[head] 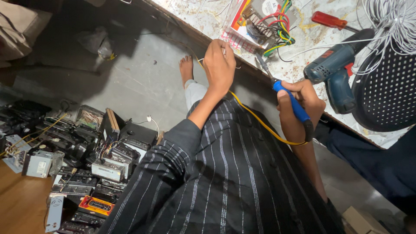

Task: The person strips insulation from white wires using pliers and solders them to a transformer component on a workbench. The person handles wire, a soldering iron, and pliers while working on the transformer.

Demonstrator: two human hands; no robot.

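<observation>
My right hand (303, 106) is closed around a blue-handled tool (294, 106) that looks like a soldering iron. Its metal tip (263, 65) points at the edge of the stained white worktop (303, 71). A yellow cord (260, 123) runs from the tool's black end across my striped black garment toward my left hand (219, 65). That hand is curled at the worktop's edge, just below a red-and-white tray (236, 37) of parts and coloured wires (279, 26). It seems to pinch a thin white wire, though the grip is hidden.
A blue power drill (333, 65), a red-handled screwdriver (329, 19), a bundle of white wires (390, 21) and a black perforated plastic piece (385, 91) lie on the worktop. Several old car stereo units (95, 164) are piled on the floor at left. My bare foot (186, 67) rests on the concrete.
</observation>
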